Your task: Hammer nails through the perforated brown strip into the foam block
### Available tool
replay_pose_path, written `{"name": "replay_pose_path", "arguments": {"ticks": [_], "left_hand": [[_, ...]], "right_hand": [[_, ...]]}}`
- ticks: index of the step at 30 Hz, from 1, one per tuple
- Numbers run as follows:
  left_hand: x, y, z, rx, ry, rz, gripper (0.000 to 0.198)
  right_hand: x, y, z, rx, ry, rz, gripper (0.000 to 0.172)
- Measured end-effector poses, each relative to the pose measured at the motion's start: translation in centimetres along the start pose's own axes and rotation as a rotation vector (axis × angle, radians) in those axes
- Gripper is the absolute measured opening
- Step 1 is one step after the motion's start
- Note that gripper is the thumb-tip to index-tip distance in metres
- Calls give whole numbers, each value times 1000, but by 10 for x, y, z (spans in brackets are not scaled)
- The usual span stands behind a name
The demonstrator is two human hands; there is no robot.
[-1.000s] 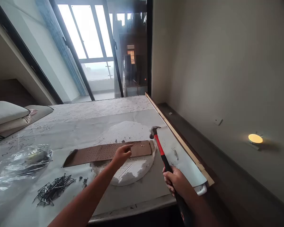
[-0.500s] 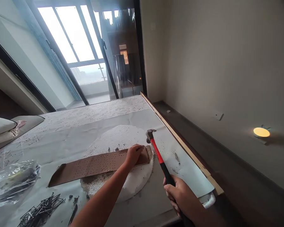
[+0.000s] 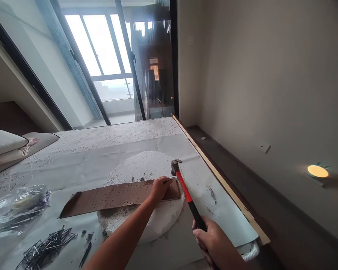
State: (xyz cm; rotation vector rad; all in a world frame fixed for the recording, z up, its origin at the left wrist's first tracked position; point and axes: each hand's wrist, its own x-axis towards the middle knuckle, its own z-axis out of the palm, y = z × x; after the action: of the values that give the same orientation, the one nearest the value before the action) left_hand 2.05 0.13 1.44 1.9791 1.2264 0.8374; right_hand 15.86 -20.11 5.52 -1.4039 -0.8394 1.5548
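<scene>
The claw hammer [image 3: 185,186] is in the right hand [image 3: 212,240], its head up and away to the left of that hand, seen beside the far right corner of the brown perforated strip [image 3: 115,195]. It looks head-heavy and rigid, with most of its weight probably in the metal end; the black lower part of the handle, which seems to be a rubbery sleeve, is the sensible place to hold it and should resist slipping. The strip, by contrast, looks light and somewhat flexible (its left end curls up off the surface), and is probably best steadied flat by its edges or near its right end. It lies across a white round slab [image 3: 165,223], whose rough, pitted surface suggests something brittle that may crumble under blows.

The right hand is closed around the black grip, thumb lying along the handle, so that the shaft slants forward and leftward from the fist. The left forearm reaches in diagonally from the bottom edge, and the left hand [image 3: 159,188] rests over the strip's right portion, back of the hand up, fingers bent and drawn together toward the right; whether they pinch something small, I cannot tell. Nearer the body, on the left, a loose heap of nails [image 3: 47,247] lies on the pale sheet [image 3: 228,225], near a clear plastic bag [image 3: 18,208].
</scene>
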Motion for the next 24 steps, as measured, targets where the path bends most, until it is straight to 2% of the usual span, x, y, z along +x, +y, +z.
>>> {"name": "replay_pose_path", "arguments": {"ticks": [10,16,21,24], "left_hand": [[-1,-2,2,15,-1,-18,29],[-3,-4,6,55,72,101,31],[-3,-11,12,117,79,101,29],[-2,-15,16,140,85,105,27]], "right_hand": [[-5,-18,1,-30,-14,66,24],[-8,-11,-1,-19,-19,20,22],[-13,-4,0,1,-20,-41,22],[-10,2,0,-83,-18,-1,19]]}}
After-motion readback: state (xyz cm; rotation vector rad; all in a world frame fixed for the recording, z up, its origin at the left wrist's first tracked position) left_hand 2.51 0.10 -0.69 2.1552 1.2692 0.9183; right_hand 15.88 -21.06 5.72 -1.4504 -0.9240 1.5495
